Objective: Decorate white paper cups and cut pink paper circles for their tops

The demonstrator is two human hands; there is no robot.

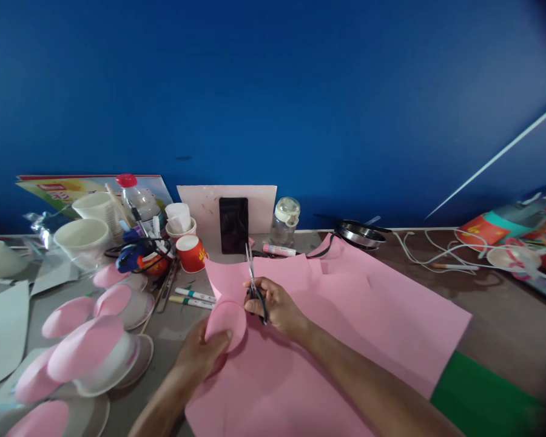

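Observation:
My right hand [275, 306] is closed round the dark handles of a pair of scissors [250, 264], blades pointing up and away from me. In my left hand [204, 352] is a round piece of pink paper [227, 325], pinched with the thumb on top. The scissors stand just right of this piece, apart from its rim. A curled pink strip [221, 280] rises behind the round piece; whether the two are joined I cannot tell. Beneath both hands lie large sheets of pink paper [337, 328].
At left, upturned white paper cups [109, 367] carry pink paper rounds [86, 349]. Markers [193, 298] lie beside a red paper cup [192, 254]. A black phone [233, 224] and a glass jar [285, 221] stand at the blue wall. White cables [430, 249] and green paper [482, 394] are at right.

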